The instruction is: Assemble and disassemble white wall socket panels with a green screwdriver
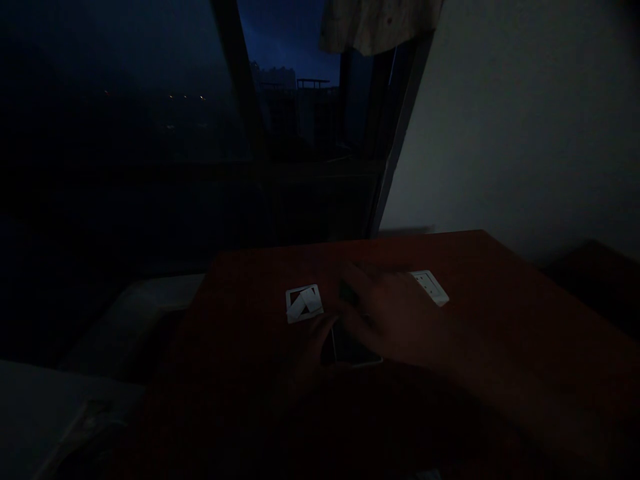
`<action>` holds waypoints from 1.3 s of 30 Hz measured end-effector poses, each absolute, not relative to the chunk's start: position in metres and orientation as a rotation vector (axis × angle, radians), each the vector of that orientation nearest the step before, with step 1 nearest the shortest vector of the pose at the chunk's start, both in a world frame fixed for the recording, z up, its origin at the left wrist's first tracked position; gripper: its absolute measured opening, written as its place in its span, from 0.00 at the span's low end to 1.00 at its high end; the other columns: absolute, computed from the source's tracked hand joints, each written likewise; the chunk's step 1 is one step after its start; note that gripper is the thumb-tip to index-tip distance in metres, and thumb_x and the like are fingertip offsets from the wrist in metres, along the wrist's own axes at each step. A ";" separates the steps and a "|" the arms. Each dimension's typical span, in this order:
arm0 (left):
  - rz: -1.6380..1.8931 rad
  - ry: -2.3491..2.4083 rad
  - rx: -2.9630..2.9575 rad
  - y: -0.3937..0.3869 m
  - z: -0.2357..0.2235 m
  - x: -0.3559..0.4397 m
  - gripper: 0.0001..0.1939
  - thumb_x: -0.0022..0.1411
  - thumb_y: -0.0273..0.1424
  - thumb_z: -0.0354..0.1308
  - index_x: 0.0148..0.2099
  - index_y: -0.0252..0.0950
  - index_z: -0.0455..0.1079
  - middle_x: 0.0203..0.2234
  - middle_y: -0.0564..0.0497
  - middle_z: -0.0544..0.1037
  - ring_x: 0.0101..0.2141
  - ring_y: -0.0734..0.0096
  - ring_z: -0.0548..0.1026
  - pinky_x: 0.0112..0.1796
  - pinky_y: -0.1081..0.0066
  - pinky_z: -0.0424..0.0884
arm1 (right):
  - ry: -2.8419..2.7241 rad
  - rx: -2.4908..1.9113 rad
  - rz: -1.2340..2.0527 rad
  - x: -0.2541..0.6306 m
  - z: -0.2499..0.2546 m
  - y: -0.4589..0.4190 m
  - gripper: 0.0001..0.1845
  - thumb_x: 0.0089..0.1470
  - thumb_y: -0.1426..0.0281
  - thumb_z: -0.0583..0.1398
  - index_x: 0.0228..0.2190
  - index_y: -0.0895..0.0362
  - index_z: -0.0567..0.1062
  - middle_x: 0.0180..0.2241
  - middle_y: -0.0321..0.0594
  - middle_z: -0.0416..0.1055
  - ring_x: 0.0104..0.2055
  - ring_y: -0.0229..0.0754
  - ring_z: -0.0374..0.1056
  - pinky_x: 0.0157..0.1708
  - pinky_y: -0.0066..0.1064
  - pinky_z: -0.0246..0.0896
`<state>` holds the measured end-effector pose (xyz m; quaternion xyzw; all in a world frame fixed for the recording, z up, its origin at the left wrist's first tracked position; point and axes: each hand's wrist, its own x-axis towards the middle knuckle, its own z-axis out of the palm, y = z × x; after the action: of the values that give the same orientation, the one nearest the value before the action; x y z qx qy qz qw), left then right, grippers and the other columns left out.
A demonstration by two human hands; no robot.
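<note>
The light is very dim. Near the middle of the table lies a dark, flat rectangular piece (pixel 357 348) with a thin pale edge; its exact kind does not show. My left hand (pixel 313 350), mostly in shadow, has its fingers closed at the left side of this piece. From the right, my right hand (pixel 395 317) reaches over the top of it with bent fingers, smeared by motion. Its grip is unclear. Left of the hands is a white square frame (pixel 289 300) with two loose white pieces (pixel 312 300) lying across it. Partly behind my right hand, a white plate (pixel 433 289) carries small dark marks.
The reddish-brown table (pixel 240 307) stands against a dark window (pixel 310 173), with a pale wall (pixel 510 133) to the right. A piece of cloth (pixel 380 27) hangs at the top. A light ledge (pixel 120 320) lies left of the table.
</note>
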<state>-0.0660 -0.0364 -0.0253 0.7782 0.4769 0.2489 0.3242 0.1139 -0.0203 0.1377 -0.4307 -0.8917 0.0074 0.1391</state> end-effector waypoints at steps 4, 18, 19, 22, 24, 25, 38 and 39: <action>0.640 1.257 2.040 -0.037 -0.027 -0.066 0.41 0.53 0.43 0.65 0.64 0.40 0.54 0.62 0.42 0.59 0.59 0.49 0.60 0.56 0.53 0.60 | -2.575 -1.209 0.081 0.115 0.135 -0.020 0.20 0.58 0.63 0.54 0.51 0.56 0.64 0.42 0.43 0.75 0.33 0.43 0.71 0.27 0.30 0.54; 0.613 1.249 2.019 -0.037 -0.023 -0.066 0.43 0.53 0.42 0.65 0.66 0.41 0.51 0.64 0.43 0.55 0.61 0.50 0.55 0.58 0.52 0.56 | -2.494 -1.356 -0.066 0.113 0.128 -0.015 0.21 0.60 0.57 0.51 0.50 0.54 0.66 0.35 0.42 0.75 0.30 0.44 0.71 0.24 0.30 0.53; 0.612 1.242 2.021 -0.037 -0.023 -0.066 0.42 0.53 0.41 0.65 0.66 0.41 0.51 0.64 0.43 0.55 0.61 0.50 0.55 0.58 0.52 0.56 | -2.490 -1.377 -0.085 0.113 0.129 -0.014 0.21 0.60 0.58 0.51 0.50 0.55 0.66 0.35 0.42 0.75 0.30 0.45 0.71 0.24 0.30 0.53; 0.646 1.208 2.024 -0.037 -0.023 -0.066 0.42 0.54 0.42 0.64 0.66 0.40 0.50 0.63 0.42 0.56 0.61 0.50 0.56 0.59 0.52 0.56 | -2.517 -1.239 0.063 0.116 0.132 -0.015 0.22 0.58 0.66 0.52 0.54 0.58 0.61 0.42 0.45 0.74 0.36 0.45 0.72 0.29 0.31 0.58; 0.645 1.215 2.027 -0.037 -0.024 -0.067 0.42 0.54 0.43 0.64 0.66 0.41 0.50 0.63 0.43 0.56 0.61 0.50 0.56 0.59 0.52 0.55 | -2.536 -1.153 0.149 0.117 0.133 -0.015 0.23 0.57 0.69 0.53 0.54 0.57 0.60 0.47 0.45 0.72 0.39 0.43 0.71 0.32 0.31 0.60; 0.631 1.227 2.029 -0.037 -0.024 -0.067 0.42 0.54 0.43 0.64 0.66 0.42 0.50 0.63 0.43 0.56 0.61 0.49 0.56 0.59 0.51 0.55 | -2.540 -1.165 0.138 0.118 0.133 -0.015 0.22 0.58 0.67 0.53 0.54 0.56 0.62 0.47 0.45 0.72 0.39 0.43 0.71 0.32 0.31 0.60; 0.608 1.250 2.015 -0.038 -0.020 -0.066 0.41 0.54 0.43 0.64 0.65 0.39 0.52 0.63 0.42 0.57 0.61 0.49 0.56 0.58 0.51 0.56 | -2.548 -1.267 0.089 0.118 0.135 -0.012 0.21 0.58 0.64 0.52 0.53 0.55 0.64 0.43 0.44 0.73 0.37 0.46 0.71 0.30 0.34 0.61; 0.605 1.251 2.021 -0.038 -0.020 -0.066 0.41 0.54 0.43 0.64 0.65 0.39 0.53 0.62 0.41 0.57 0.61 0.49 0.57 0.58 0.51 0.56 | -2.540 -1.341 0.015 0.116 0.136 -0.012 0.20 0.59 0.61 0.51 0.52 0.54 0.65 0.40 0.44 0.74 0.34 0.46 0.72 0.28 0.34 0.60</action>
<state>-0.0661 -0.0375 -0.0197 0.7757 0.4801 0.2322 0.3376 0.1162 -0.0121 0.1355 -0.4627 -0.8763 0.0050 0.1342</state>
